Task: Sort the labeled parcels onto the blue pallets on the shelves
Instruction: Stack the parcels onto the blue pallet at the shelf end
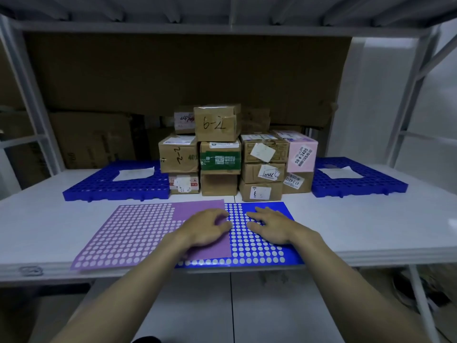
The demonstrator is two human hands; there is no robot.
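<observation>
A stack of labeled cardboard parcels (220, 154) stands at the middle back of the white shelf, with a box marked "6-2" (216, 123) on top and a pink parcel (302, 152) at its right. A blue pallet (103, 184) lies to the left of the stack and another blue pallet (366, 180) to the right, each bearing a white paper. In front, a purple dotted sticker sheet (128, 233) overlaps a blue dotted sticker sheet (259, 246). My left hand (206, 229) rests on the purple sheet with loosely curled fingers. My right hand (269, 225) lies flat on the blue sheet.
The white shelf board (371, 226) has a front edge just below the sheets. Grey metal uprights (408, 115) frame both sides, and another shelf runs overhead. Large brown cartons (94, 137) fill the back behind the pallets. Shoes sit on the floor at lower right.
</observation>
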